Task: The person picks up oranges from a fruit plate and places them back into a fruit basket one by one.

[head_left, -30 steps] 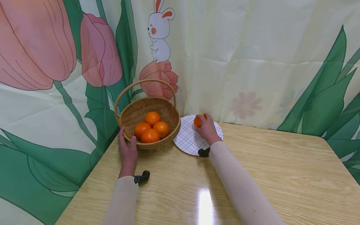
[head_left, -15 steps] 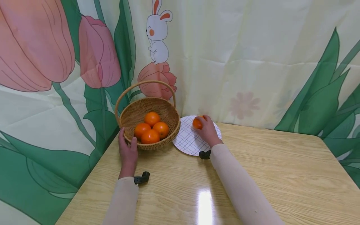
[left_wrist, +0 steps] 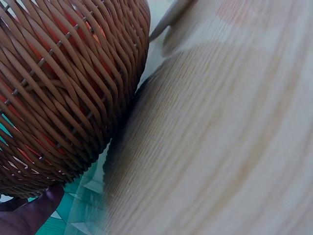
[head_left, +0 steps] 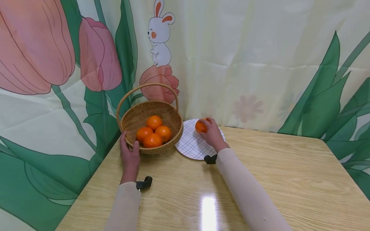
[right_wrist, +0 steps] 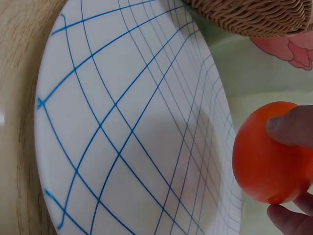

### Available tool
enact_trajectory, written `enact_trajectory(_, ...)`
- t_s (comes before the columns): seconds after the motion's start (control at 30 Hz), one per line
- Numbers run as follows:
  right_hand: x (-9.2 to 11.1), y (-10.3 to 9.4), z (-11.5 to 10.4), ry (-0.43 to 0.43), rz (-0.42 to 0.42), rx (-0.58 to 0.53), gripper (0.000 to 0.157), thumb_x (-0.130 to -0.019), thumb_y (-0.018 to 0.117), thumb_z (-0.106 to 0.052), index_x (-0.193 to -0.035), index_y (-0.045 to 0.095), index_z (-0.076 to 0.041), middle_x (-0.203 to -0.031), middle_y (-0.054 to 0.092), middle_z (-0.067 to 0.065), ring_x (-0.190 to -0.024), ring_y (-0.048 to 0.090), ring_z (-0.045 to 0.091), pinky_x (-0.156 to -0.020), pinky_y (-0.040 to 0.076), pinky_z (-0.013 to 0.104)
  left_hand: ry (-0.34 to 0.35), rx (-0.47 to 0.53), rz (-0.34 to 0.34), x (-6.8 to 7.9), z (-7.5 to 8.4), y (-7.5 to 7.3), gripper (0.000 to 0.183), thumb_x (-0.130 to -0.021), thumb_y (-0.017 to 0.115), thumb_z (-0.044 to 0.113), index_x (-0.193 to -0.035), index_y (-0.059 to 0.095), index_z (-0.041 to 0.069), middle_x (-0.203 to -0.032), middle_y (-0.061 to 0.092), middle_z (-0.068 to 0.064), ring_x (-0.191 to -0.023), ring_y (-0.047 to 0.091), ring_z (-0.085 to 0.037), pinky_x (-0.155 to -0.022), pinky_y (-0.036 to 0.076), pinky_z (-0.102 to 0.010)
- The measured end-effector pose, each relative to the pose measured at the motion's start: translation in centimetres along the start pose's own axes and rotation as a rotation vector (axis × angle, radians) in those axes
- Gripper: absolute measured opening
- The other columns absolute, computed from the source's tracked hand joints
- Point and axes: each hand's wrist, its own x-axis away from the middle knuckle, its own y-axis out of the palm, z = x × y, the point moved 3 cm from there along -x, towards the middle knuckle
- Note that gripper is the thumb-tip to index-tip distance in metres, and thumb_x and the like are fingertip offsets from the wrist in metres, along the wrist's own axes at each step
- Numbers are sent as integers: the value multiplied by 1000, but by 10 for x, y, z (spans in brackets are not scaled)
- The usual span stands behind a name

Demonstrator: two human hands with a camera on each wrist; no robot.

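In the head view my right hand (head_left: 214,134) grips an orange (head_left: 200,126) over the far part of a white plate with blue crossing lines (head_left: 189,144). In the right wrist view the thumb and fingers press on the orange (right_wrist: 264,156) from its sides; whether it touches the plate I cannot tell. My left hand (head_left: 130,160) rests against the left front of a wicker basket (head_left: 173,112), fingers on the side and thumb towards the front. Several oranges (head_left: 153,140) lie inside. The left wrist view shows the thumb (left_wrist: 48,203) against the basket's weave (left_wrist: 73,88).
The basket has a tall arched handle (head_left: 153,84) and stands just left of the plate. Behind them hangs a printed curtain (head_left: 219,64), close to the back edge of the wooden table (head_left: 173,192). More of the tabletop extends to the right.
My right hand and the orange have shifted slightly left over the plate. The left hand stays at the basket. The whole head view has drifted a little to the left.
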Motion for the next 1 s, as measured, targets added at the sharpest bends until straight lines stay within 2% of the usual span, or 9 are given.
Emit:
enact_trajectory(0.2,5,-5,-9,-27,8,-33,47,-87,72,-16,-131,56,-23,-149,33,13,-123,48,42,-102,45,52,0,10,-4,1,2,-1,63,-97,51,28,-152,23,26,-160,20,2,-145,23,-27,-116,25,-53)
enact_trajectory(0.43,10,-10,-20,-70,31,-47,49,-86,72,-16,-132,55,-24,-148,35,12,-124,48,41,-101,46,51,-29,17,-21,2,2,-1,63,-97,50,31,-153,20,30,-160,17,4,-146,23,-26,-114,28,-54)
enact_trajectory(0.8,16,-22,-40,-193,92,-41,51,-85,74,-17,-132,55,-20,-143,40,15,-121,52,39,-101,47,49,7,26,-7,1,2,-1,63,-97,51,27,-152,23,25,-160,20,1,-145,24,-26,-116,25,-54)
enact_trajectory(1.0,18,-26,-50,-226,120,-50,52,-84,75,-17,-132,55,-20,-143,41,15,-121,52,40,-101,46,50,13,33,-2,1,1,0,63,-96,52,27,-152,23,24,-159,21,1,-145,24,-25,-116,25,-53)
